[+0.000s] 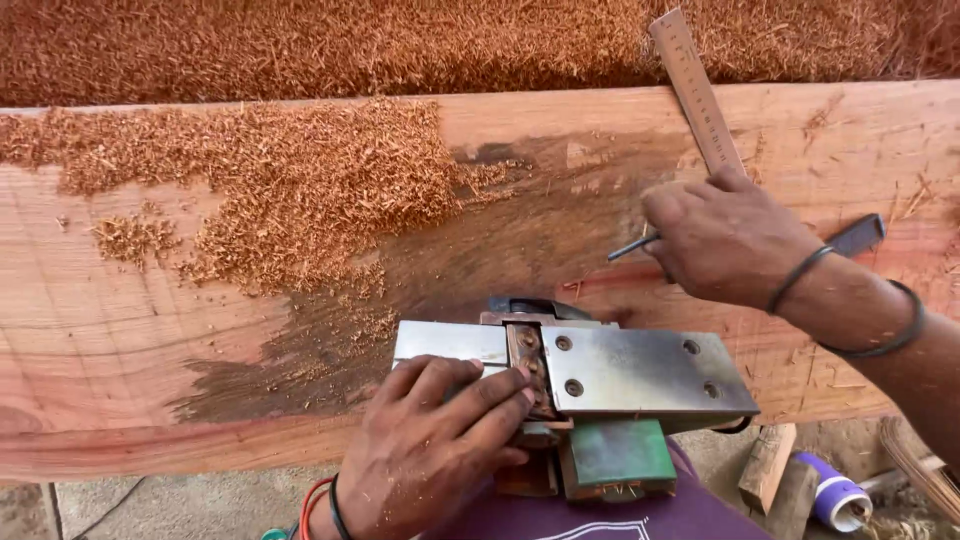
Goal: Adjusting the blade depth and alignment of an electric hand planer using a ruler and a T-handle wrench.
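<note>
Wood shavings (290, 190): reddish heap on the slab (120, 350), left of and above the planer.

My left hand (430, 450): at the planer's left end, fingers spread and laid flat over the blade drum; grip pressing, not closed around anything.

Electric planer (610, 375): turned sole-up at the slab's near edge, steel plates showing, green body underneath.

My right hand (725, 240): above and right of the planer, grip pinched on a thin dark tool (632, 246) whose tip points left over the slab.

Steel ruler (695, 90): slanted, above the planer, its lower end under my right fingers.

Purple-and-white can (835, 497): on the floor, lower right of the planer.
</note>
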